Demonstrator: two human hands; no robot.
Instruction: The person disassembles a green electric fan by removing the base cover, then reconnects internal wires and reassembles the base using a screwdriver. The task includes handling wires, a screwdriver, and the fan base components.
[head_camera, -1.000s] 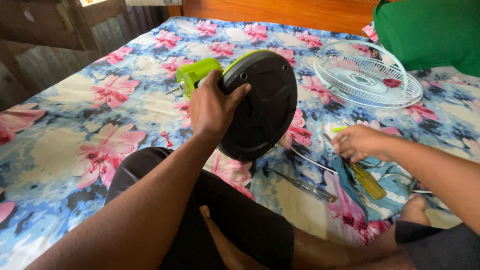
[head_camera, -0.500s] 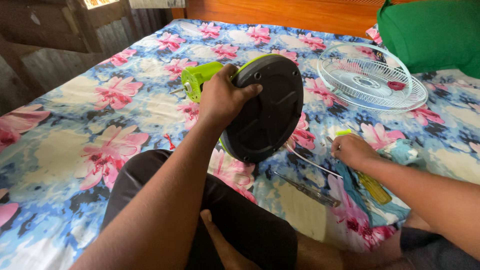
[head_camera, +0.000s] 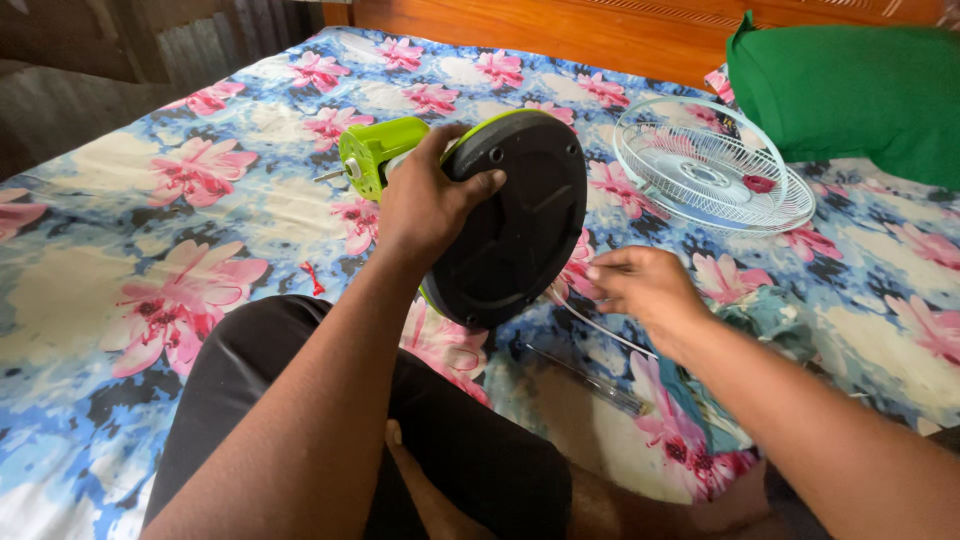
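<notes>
Floral bedsheet (head_camera: 130, 250), blue with pink blossoms, spread over a bed; wooden headboard (head_camera: 560, 30) along the far edge.

Item 1. Left hand (head_camera: 430, 205): closed over the upper rim of a round black fan base (head_camera: 520, 230), fingers curled onto its underside, thumb side hidden behind. The base is held tilted up on edge above the lap, its flat underside turned toward the camera.

Item 2. Fan base: dark disc with a lime-green edge; small recessed screw holes are seen near the rim. A lime-green motor housing (head_camera: 375, 150) with a bare metal shaft is joined behind it, just beyond the left hand.

Item 3. Right hand (head_camera: 640, 290): held low, just right of the base's lower edge, fingers drawn together near a thin white cord (head_camera: 600, 325). Whether the cord is actually pinched cannot be told.

Item 4. Step in hand, as judged: the underside is being presented for work while the cord is gathered or sorted. A steady left-hand hold and a firm catch on the cord would be called for next.

Item 5. Farther right of the right hand: a white wire fan guard (head_camera: 710, 170) lying flat on the sheet; beyond it, a green pillow (head_camera: 850, 90).

Item 6. Beneath both forearms: the person's black-clad lap (head_camera: 430, 460).
</notes>
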